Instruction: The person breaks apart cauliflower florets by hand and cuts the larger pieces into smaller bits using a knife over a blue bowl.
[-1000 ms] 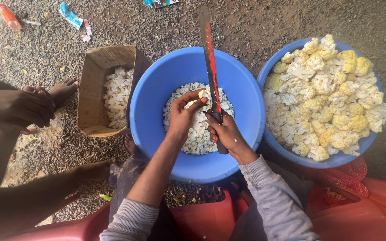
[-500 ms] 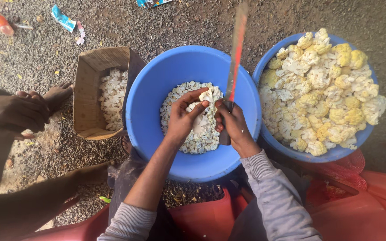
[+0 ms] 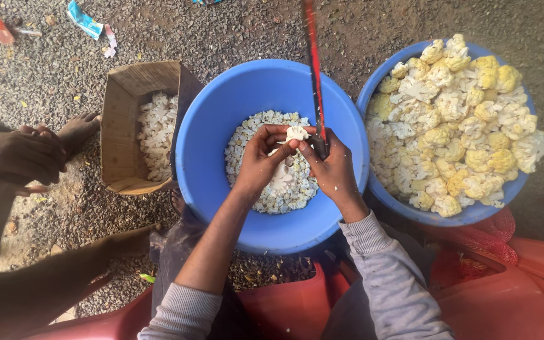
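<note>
Left hand (image 3: pixel 258 165) pinches a floret (image 3: pixel 295 133) over the middle tub (image 3: pixel 221 113) | right hand (image 3: pixel 335 173) wraps the knife (image 3: pixel 315 75), blade pointing away | tip: keep fingertips behind the edge, make short cuts so bits drop in the tub

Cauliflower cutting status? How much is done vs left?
Done: a shallow layer of small cut pieces lies in the middle blue tub, and the cardboard box holds more white pieces. In hand: the left hand holds a white floret over the tub, while the right hand keeps its grip on the long knife. Left: the right blue tub is heaped with large uncut florets, so most remains.
</note>
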